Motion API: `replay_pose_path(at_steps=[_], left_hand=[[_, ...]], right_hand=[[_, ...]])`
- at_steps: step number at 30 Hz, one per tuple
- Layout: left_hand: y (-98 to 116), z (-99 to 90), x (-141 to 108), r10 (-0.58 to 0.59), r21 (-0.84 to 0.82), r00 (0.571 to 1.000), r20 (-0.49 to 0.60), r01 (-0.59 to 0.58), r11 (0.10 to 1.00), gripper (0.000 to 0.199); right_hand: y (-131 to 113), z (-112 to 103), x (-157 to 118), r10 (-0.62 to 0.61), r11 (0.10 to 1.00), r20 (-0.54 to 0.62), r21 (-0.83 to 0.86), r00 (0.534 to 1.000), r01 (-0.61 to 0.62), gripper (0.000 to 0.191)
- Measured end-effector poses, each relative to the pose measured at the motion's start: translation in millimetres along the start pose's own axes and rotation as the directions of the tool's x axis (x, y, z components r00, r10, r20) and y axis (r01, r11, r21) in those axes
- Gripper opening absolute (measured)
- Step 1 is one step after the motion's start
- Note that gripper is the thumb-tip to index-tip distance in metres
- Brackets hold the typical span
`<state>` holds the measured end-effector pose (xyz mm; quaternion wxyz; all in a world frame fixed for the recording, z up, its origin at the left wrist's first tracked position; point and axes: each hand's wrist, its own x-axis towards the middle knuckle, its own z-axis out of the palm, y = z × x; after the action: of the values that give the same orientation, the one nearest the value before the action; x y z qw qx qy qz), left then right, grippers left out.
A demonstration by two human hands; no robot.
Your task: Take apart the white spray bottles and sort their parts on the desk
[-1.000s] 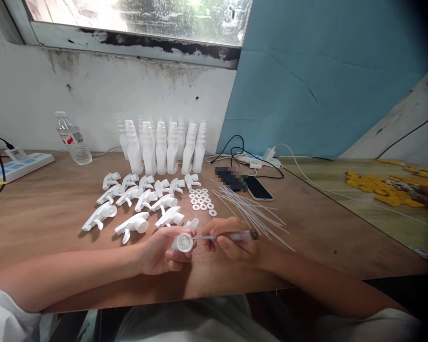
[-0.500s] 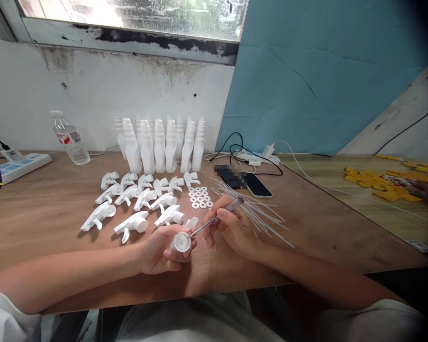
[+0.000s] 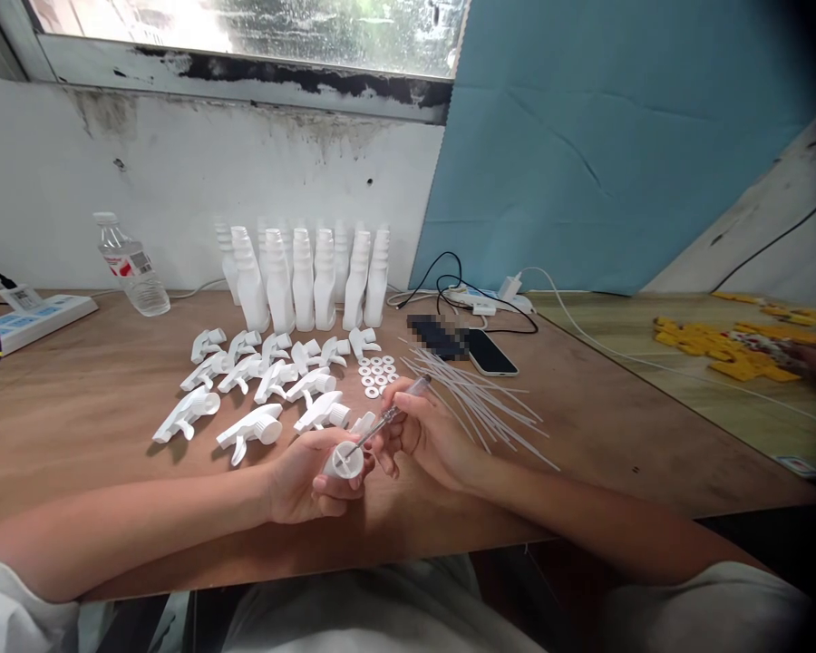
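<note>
My left hand (image 3: pixel 313 481) is closed round a white spray head (image 3: pixel 346 461), its round open end facing up toward me. Between the fingers of my right hand (image 3: pixel 425 431) is a screwdriver (image 3: pixel 389 415) with a clear handle; its metal tip reaches into the spray head's opening. Several more white spray heads (image 3: pixel 250 431) lie in rows to the left of my hands. White ring washers (image 3: pixel 369 380) lie beyond my right hand, partly hidden by it. Thin white tubes (image 3: pixel 496 408) are spread to its right.
White bottles (image 3: pixel 303 281) stand near the wall. A water bottle (image 3: pixel 134 272) and a power strip (image 3: pixel 37 324) are at the left. A phone (image 3: pixel 490 353), cables and another power strip (image 3: pixel 490 299) lie at the back right. Yellow pieces (image 3: pixel 694 340) and a person's blurred hand are far right.
My right hand has moved left and slightly down, and the screwdriver's tip has gone from the spray head's rim into its opening. My left hand has stayed nearly still.
</note>
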<state>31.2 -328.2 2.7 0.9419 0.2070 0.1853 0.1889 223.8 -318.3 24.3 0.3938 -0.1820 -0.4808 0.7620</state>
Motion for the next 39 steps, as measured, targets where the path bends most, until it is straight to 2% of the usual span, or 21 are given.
replay_pose_path(at_steps=[2, 5, 6, 8, 10, 12, 15, 18, 24, 29, 32, 36, 39], left_hand=[[0, -0.9, 1, 0.011, -0.010, 1.000, -0.004, -0.011, 1.000, 0.015], [0, -1.5, 2, 0.009, -0.012, 1.000, 0.003, -0.009, 1.000, 0.014], [0, -1.0, 2, 0.013, -0.013, 1.000, 0.004, -0.013, 1.000, 0.014], [0, 1.0, 2, 0.032, -0.015, 0.999, 0.001, -0.032, 0.999, 0.013], [0, 3.7, 1, 0.041, -0.019, 0.999, -0.003, -0.041, 0.999, 0.011], [0, 6.1, -1, 0.027, -0.015, 1.000, -0.005, -0.027, 1.000, 0.009], [-1, 7.6, -2, 0.010, -0.004, 1.000, -0.009, -0.010, 1.000, 0.008], [-1, 7.3, -2, 0.010, -0.008, 1.000, -0.015, -0.010, 1.000, 0.008], [-1, 8.0, -1, 0.013, 0.012, 0.999, -0.029, -0.013, 1.000, 0.009], [-2, 5.4, -1, 0.015, 0.015, 1.000, 0.001, -0.015, 1.000, 0.011], [-2, 4.2, -1, 0.011, 0.009, 1.000, -0.005, -0.011, 1.000, 0.011], [-2, 3.9, 0, 0.016, 0.017, 1.000, -0.005, -0.015, 1.000, 0.011], [-2, 4.0, 0, 0.015, 0.011, 1.000, -0.010, -0.015, 1.000, 0.011]], right_hand=[[-1, -1, 2, 0.122, 0.988, -0.018, 0.100, 0.992, -0.120, 0.017], [-3, -7, 6, 0.307, 0.909, -0.015, 0.301, 0.952, -0.289, 0.014], [-4, -10, 7, 0.333, 0.883, -0.015, 0.356, 0.943, -0.306, 0.013], [-9, -18, 11, 0.311, 0.875, -0.052, 0.406, 0.949, -0.265, 0.013], [-18, -31, 16, 0.195, 0.947, -0.163, 0.287, 0.967, -0.143, 0.014], [-29, -48, 23, 0.017, 0.999, -0.269, 0.039, 0.963, -0.007, 0.015], [-41, -74, 32, -0.147, 0.982, -0.321, -0.164, 0.935, 0.098, 0.019], [-41, -89, 36, -0.239, 0.934, -0.309, -0.333, 0.921, 0.131, 0.021], [-21, -83, 31, -0.217, 0.790, -0.125, -0.605, 0.968, 0.099, 0.025], [-20, -82, 28, -0.286, 0.690, -0.053, -0.704, 0.957, 0.167, 0.027], [-21, -79, 25, -0.308, 0.675, -0.008, -0.706, 0.952, 0.212, 0.029], [-20, -69, 21, -0.191, 0.695, 0.110, -0.686, 0.975, 0.214, 0.030], [-18, -69, 20, -0.151, 0.636, 0.140, -0.744, 0.979, 0.204, 0.032]])
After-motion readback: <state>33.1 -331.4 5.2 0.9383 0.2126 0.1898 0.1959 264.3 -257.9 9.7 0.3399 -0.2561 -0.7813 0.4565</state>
